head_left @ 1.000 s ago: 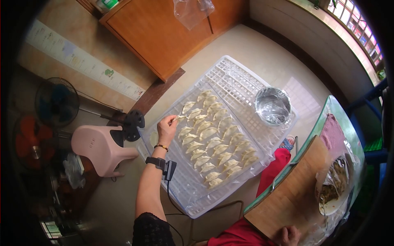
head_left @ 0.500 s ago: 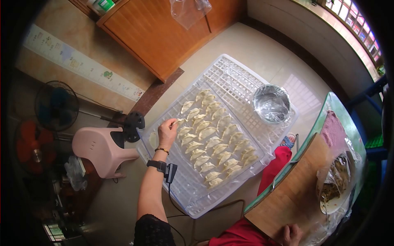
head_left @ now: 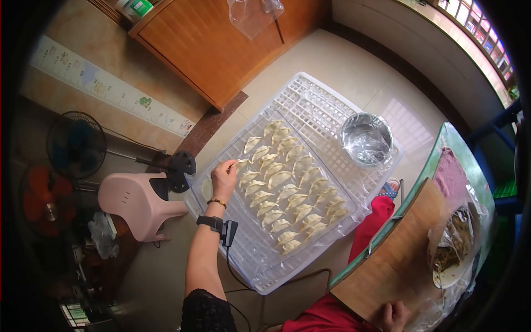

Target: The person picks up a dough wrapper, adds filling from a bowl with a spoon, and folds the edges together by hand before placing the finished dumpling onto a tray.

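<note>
My left hand (head_left: 224, 181), with a beaded bracelet and a black wrist strap, reaches over the left edge of the dumpling rows. Its thumb and fingers are closed on one end of a dumpling (head_left: 241, 164). Several rows of pale pleated dumplings (head_left: 280, 178) lie on a clear plastic-covered tray (head_left: 260, 271). At the bottom right, my right hand (head_left: 394, 316) rests at the near edge of a wooden board (head_left: 387, 260). Its fingers are curled, and nothing shows in them.
A metal bowl under clear film (head_left: 366, 139) stands on the white rack (head_left: 310, 105). On the green table (head_left: 446, 135) are a pink cloth (head_left: 449, 172) and a bowl of filling (head_left: 451, 257). A pink stool (head_left: 133, 202) and a fan (head_left: 76, 145) stand left; a cabinet (head_left: 210, 50) is behind.
My left hand has shifted very slightly left, still on the same dumpling. My right hand and the dumpling rows look the same.
</note>
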### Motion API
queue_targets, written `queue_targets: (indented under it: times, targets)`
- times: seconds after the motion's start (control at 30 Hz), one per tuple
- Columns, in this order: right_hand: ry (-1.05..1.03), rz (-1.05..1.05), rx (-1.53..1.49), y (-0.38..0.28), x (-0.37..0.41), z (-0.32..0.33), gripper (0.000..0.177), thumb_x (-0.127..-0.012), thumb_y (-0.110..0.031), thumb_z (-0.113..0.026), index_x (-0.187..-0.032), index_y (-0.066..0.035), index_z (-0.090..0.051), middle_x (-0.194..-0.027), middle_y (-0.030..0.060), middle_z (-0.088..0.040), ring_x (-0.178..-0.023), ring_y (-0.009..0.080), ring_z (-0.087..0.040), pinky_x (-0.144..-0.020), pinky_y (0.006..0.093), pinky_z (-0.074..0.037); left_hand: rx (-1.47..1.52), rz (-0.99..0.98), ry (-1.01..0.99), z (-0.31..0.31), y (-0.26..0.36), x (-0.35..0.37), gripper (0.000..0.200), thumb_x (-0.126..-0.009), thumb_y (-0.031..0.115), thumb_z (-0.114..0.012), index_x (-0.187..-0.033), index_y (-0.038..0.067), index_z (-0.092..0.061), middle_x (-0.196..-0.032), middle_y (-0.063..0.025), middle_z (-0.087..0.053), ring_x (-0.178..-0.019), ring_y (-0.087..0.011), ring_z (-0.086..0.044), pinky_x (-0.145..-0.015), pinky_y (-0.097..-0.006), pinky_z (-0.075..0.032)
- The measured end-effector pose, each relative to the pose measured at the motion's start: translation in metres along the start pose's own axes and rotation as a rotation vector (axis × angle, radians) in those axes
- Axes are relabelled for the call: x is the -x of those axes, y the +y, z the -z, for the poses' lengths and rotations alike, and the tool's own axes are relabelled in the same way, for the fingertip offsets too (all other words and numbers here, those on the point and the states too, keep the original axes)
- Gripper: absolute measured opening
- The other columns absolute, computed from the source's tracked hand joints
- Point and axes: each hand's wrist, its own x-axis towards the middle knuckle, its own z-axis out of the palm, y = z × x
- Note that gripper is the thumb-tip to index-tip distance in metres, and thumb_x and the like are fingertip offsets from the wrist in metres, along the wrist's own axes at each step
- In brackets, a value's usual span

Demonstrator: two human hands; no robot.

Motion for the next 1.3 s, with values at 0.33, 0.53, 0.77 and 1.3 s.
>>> queue_targets:
  times: [0.33,0.53,0.77,1.3]
  targets:
    - [-0.009,-0.029,-0.009,-0.001,-0.001,0.0,0.018,-0.091,-0.018,-0.062,-0.079,-0.005,-0.063,-0.068,0.0174,-0.061,-0.057,0.0325,-0.058,-0.053,0.0417,-0.045,-0.055,-0.028,-0.037,-0.005,-0.002,0.002,0.015,-0.08,0.001,-0.062,-0.094,0.001,-0.068,-0.087,-0.0157,-0.067,-0.077,-0.0316,-0.065,-0.07,-0.0374,-0.052]
    - [-0.001,-0.039,-0.013,-0.002,-0.001,0.001,0.017,-0.091,-0.019,-0.063,-0.08,-0.005,-0.064,-0.07,0.0174,-0.063,-0.059,0.0329,-0.059,-0.055,0.0416,-0.047,-0.047,-0.05,-0.038,-0.005,-0.008,0.005,0.015,-0.08,0.001,-0.061,-0.092,0.0,-0.069,-0.086,-0.0162,-0.067,-0.077,-0.0318,-0.065,-0.07,-0.0374,-0.052]
    - [-0.007,-0.052,-0.048,-0.004,-0.002,0.002,0.018,-0.091,-0.018,-0.062,-0.08,-0.004,-0.063,-0.071,0.0181,-0.063,-0.06,0.033,-0.059,-0.055,0.0415,-0.047,-0.028,0.033,0.018,-0.007,-0.001,0.002,0.015,-0.081,0.001,-0.061,-0.094,0.0,-0.069,-0.086,-0.0171,-0.068,-0.077,-0.0323,-0.066,-0.069,-0.0371,-0.053]
    - [0.043,-0.091,-0.08,-0.002,-0.003,-0.002,0.013,-0.091,-0.013,-0.062,-0.085,-0.002,-0.067,-0.076,0.0173,-0.066,-0.064,0.03,-0.062,-0.06,0.0381,-0.05,-0.099,-0.025,-0.061,-0.01,-0.004,0.004,0.014,-0.081,0.005,-0.061,-0.093,0.002,-0.069,-0.089,-0.0156,-0.068,-0.082,-0.0338,-0.065,-0.073,-0.0392,-0.052]
